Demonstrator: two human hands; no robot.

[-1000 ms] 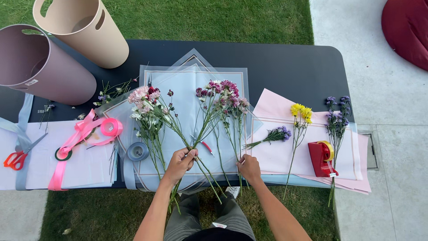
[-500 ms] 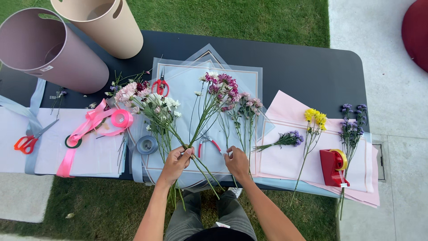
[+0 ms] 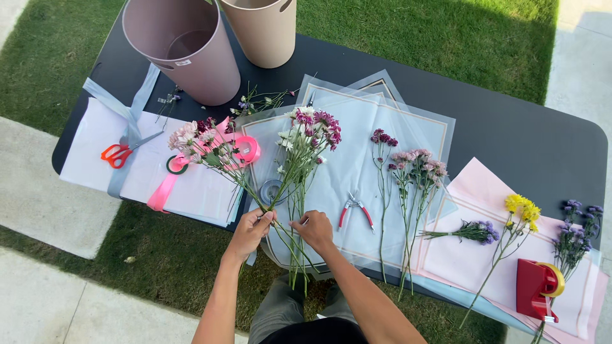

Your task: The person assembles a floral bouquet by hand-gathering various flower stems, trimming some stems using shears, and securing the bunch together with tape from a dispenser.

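We see the left hand [image 3: 250,229] pinched on the stems of the flower bunch [image 3: 255,150], which fans out over the clear wrapping sheet [image 3: 357,146]. Right of it, the right hand [image 3: 313,228] touches the same stems with loose fingers. The bunch looks light and fragile, so we judge it best held low on the stems. Red pliers [image 3: 356,209] lie right of the bunch.

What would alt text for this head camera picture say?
Two bare hands, left hand and right hand, gather a bunch of pink and white flower stems over translucent wrapping sheets on a black table, with red-handled pliers lying beside them.
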